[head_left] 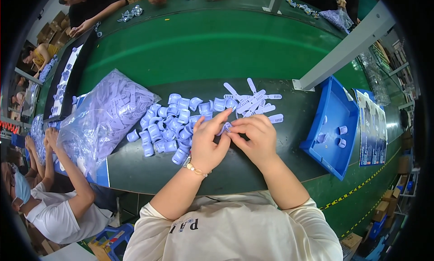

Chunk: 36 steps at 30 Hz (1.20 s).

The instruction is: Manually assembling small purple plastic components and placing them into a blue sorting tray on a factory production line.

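Observation:
Between my fingertips, in front of me at the bench, is a small lavender curved plastic piece (224, 128). My left hand (209, 142) closes on its left side, and my right hand (256, 135) pinches it from the right. Fingers partly cover the piece, so its full shape is hidden. Left of my hands lies a heap of lavender curved plastic cuffs (169, 125). Just beyond my fingers, flat lavender slotted straps (253, 102) are spread in a loose cluster. A clear plastic bag (113, 111) full of similar straps rests left of the heap.
On the right, a tilted blue bin (333, 114) holds several lavender pieces, beside a printed sheet (372, 130). A grey metal post (346, 46) rises at the bench's back right. Beyond runs a green belt (203, 44). Co-workers sit at left and across, one in a white shirt (68, 211).

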### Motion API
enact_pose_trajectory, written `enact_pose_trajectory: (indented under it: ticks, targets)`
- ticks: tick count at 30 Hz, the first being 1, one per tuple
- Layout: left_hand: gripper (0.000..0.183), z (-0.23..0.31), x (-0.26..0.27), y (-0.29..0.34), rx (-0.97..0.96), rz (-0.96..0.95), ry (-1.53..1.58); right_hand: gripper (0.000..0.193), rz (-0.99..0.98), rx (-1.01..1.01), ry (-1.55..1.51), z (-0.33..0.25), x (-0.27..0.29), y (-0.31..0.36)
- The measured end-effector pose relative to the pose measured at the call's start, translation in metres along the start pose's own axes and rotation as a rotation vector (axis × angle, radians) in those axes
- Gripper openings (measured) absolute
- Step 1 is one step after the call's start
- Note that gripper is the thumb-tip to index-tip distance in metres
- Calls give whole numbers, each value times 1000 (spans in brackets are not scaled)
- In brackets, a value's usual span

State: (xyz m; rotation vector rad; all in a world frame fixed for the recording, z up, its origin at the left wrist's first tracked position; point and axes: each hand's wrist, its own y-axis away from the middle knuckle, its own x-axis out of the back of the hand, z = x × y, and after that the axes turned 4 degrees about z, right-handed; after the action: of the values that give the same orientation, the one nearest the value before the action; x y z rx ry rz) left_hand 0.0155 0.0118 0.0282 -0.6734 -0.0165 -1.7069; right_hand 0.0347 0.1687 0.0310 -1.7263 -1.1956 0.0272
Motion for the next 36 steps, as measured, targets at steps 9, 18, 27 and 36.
enact_pose_trajectory:
  ticks: [9,18,27,36]
  targets:
    - [38,-27,-9,6,14,8,198,20,-97,2,-80,0,3,-3]
    - [38,-24,-8,4,11,15,127,21,-42,-24,-14,0,2,-3]
    - [39,-6,-1,-1,-121,84,-86,21,7,-9,27,1,2,-3]
    - [42,2,0,-2,-234,77,-229,22,-30,-60,-3,0,5,-3]
